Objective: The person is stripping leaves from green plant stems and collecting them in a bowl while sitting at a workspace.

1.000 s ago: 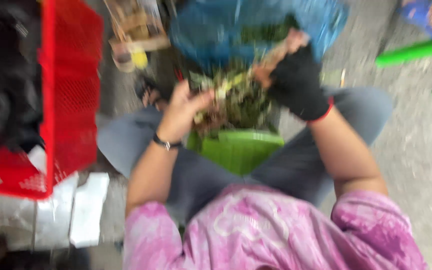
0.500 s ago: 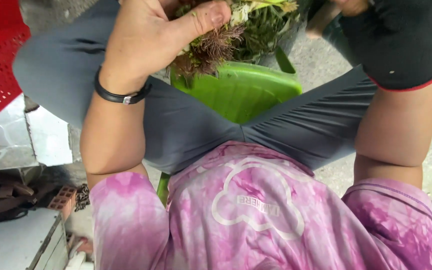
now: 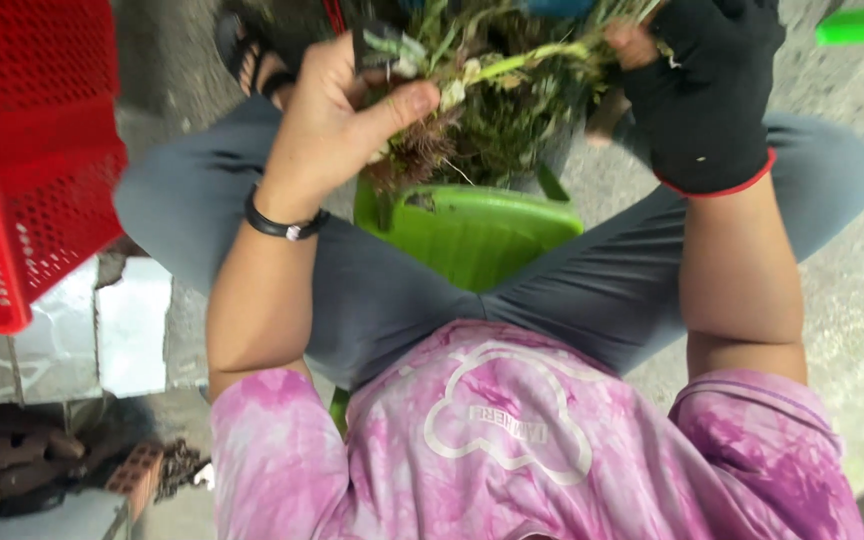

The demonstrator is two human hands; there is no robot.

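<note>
The bare left hand [image 3: 337, 125] clenches the rooty end of a bundle of green leafy plants with brown roots [image 3: 472, 110]. The right hand [image 3: 697, 85], in a black fingerless glove, grasps its pale stems. The bundle hangs over a green plastic stool [image 3: 467, 235]; a red plastic mesh crate [image 3: 37, 150] stands left.

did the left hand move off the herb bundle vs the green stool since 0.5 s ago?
No. Left hand keeps gripping the herb bundle just above the green stool.

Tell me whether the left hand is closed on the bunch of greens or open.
Closed. The left hand wraps the rooty end of the bunch of greens, thumb pressed across the stems.
</note>
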